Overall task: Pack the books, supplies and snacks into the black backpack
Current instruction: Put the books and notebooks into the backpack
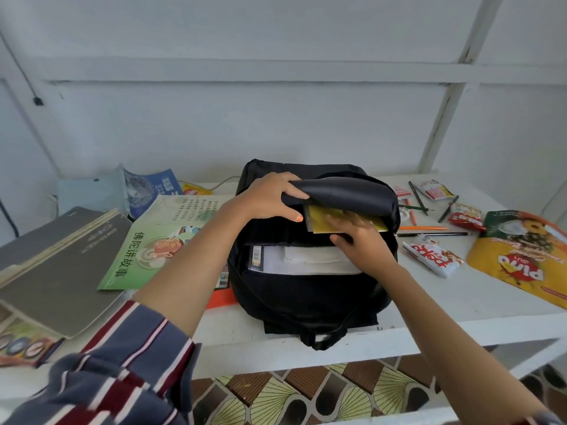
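On the white worktop (460, 305), my left grip (270, 197) curls round the limp flap of the soft black fabric backpack (306, 296), while my right grip (359, 237) pinches the thin yellow book (319, 218), probably light and bendy, by its near edge, half inside the bag's mouth.

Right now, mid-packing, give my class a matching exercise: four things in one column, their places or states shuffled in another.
1 yellow book
2 green book
3 orange pencil
4 left hand

a lying right of the backpack
b gripping the backpack flap
c partly inside the backpack
d lying left of the backpack

Pairs: 1-c, 2-d, 3-a, 4-b.
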Tool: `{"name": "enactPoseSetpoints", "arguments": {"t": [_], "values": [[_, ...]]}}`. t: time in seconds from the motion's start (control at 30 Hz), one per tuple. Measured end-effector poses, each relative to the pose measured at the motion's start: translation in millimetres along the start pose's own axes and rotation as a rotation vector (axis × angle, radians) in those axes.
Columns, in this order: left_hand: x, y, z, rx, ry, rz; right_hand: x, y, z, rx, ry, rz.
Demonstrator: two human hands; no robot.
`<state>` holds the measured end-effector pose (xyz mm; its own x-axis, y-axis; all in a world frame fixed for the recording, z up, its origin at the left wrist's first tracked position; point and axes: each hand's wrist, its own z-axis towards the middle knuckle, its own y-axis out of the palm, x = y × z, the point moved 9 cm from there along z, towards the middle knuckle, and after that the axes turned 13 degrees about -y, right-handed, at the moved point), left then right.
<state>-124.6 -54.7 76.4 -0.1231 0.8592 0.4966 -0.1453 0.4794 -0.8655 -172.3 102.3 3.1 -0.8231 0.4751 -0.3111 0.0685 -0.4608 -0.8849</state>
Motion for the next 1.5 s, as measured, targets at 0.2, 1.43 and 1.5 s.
{"name": "enactPoseSetpoints", "arguments": {"t": [0.2, 1.43, 1.5], "values": [[0, 1, 0, -0.008, 0.000, 0.000, 7, 8, -9, -0.038, -0.007, 0.067], [-46, -34, -71, 0.225, -0.186, -0.440, -124, -21, 2, -0.317, -0.181, 0.631], [-74, -59, -90, 0.342, -0.261, -0.467, -144, -22, 19, -0.265, -0.208, 0.674]]}}
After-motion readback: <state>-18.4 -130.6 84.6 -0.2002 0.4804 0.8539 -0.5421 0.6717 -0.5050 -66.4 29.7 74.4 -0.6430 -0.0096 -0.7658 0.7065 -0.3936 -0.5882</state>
